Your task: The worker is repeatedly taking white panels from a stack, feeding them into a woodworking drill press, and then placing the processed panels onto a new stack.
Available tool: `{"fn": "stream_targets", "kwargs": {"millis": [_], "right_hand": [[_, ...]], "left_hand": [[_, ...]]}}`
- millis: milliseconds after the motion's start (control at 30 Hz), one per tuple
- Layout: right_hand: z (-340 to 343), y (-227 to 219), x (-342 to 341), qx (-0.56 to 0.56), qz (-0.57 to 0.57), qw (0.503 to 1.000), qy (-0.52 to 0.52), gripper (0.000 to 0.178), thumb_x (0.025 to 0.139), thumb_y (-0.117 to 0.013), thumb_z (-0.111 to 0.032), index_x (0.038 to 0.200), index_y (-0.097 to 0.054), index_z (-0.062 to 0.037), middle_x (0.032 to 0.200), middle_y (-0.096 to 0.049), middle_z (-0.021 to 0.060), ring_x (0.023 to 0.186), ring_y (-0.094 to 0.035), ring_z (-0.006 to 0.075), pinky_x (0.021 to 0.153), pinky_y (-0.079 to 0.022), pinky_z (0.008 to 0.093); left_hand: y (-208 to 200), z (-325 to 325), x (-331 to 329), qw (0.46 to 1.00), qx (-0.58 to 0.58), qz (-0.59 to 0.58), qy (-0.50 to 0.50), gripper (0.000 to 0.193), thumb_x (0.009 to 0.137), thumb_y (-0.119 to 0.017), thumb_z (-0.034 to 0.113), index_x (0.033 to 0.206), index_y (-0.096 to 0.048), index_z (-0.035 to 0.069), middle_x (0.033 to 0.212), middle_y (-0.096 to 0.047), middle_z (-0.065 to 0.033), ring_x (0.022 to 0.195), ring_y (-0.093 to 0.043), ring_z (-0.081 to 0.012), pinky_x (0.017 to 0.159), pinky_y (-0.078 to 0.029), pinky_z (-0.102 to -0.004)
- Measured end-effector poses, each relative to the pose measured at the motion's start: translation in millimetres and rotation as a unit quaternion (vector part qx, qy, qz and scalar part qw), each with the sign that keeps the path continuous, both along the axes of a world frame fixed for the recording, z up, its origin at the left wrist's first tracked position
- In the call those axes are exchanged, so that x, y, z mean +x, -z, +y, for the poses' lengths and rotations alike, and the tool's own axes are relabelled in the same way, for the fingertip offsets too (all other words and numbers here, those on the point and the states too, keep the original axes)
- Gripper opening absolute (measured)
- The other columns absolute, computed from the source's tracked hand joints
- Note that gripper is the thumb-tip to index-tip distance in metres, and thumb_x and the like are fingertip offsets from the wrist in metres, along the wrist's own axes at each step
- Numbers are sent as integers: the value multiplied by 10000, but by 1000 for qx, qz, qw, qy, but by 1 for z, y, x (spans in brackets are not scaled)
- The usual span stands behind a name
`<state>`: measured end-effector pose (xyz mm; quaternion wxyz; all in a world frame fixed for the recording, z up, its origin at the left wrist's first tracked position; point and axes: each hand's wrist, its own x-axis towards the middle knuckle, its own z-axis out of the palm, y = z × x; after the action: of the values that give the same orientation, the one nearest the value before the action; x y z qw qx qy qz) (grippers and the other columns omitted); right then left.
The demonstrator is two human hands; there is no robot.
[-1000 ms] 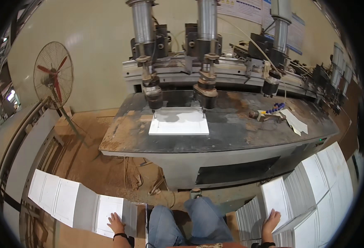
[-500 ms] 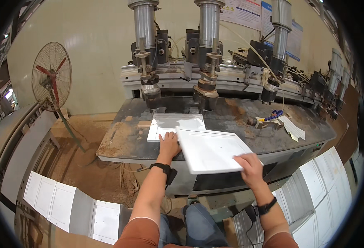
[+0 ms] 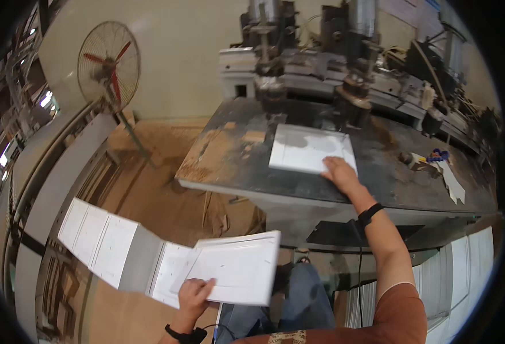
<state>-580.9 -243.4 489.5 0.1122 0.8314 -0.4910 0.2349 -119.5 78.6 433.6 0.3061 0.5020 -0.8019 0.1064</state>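
My left hand (image 3: 195,295) grips a white cabinet door panel (image 3: 238,266) by its near left part, thumb on top. This panel is tilted at the lower left, overlapping the white panels stacked there and partly covering my legs. On the dark machine table, a second white panel (image 3: 307,148) lies flat under the drilling heads. My right hand (image 3: 341,172) rests on its near right part, fingers stretched over the surface; the thumb is hard to make out.
Drilling heads (image 3: 354,94) hang over the dusty machine table (image 3: 229,172). White panel stacks stand at the lower left (image 3: 112,241) and lower right (image 3: 470,264). A caged fan (image 3: 109,66) stands at the far left. A blue jointed hose (image 3: 437,155) lies on the table's right.
The held panel has passed from my right hand to my left and moved down left. My right hand has come onto the table panel, where my left hand was. The view has swung left.
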Motion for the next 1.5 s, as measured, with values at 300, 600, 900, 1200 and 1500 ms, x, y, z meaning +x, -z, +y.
{"fn": "stream_targets", "kwargs": {"millis": [300, 600, 900, 1200, 1500], "right_hand": [[-11, -17, 45, 92, 6, 994, 57, 415, 852, -681, -236, 1215, -597, -53, 1257, -596, 157, 1219, -516, 342, 998, -432, 404], [148, 1, -11, -65, -131, 989, 27, 264, 880, -622, -48, 1140, -640, -7, 1189, -637, 144, 1142, -568, 342, 1005, -415, 401], [444, 173, -182, 268, 4, 617, 740, 902, 724, -812, -362, 1434, -367, -28, 1500, -364, 167, 1371, -346, 377, 1109, -335, 461], [509, 229, -174, 104, -45, 746, 656, 727, 604, -805, -38, 1255, -481, -26, 1335, -485, 150, 1249, -436, 347, 987, -386, 480], [491, 221, -122, 183, -215, 838, 467, 639, 705, -803, -124, 1270, -516, -40, 1251, -549, 174, 1136, -530, 357, 946, -435, 465]], "left_hand": [[81, 71, 75, 940, 107, 5, -325, 571, 661, -629, -33, 1220, -599, 81, 1085, -645, -121, 1070, -598, -339, 896, -488, -446], [188, -10, 73, 852, 239, -17, -465, 631, 829, -625, 75, 1425, -420, 93, 1451, -439, -153, 1324, -390, -431, 1013, -364, -641], [204, -28, 85, 751, 444, 69, -484, 1100, 646, -864, 393, 1520, -242, 149, 1581, -181, -164, 1412, -177, -497, 997, -278, -763], [95, -151, -29, 973, 145, 155, -87, 449, 785, -743, 198, 1178, -601, 33, 1179, -582, -210, 1113, -542, -399, 926, -452, -451], [184, -76, -24, 908, 405, 99, -41, 408, 860, -629, 388, 1065, -664, 36, 907, -692, -191, 803, -659, -397, 757, -531, -464]]}}
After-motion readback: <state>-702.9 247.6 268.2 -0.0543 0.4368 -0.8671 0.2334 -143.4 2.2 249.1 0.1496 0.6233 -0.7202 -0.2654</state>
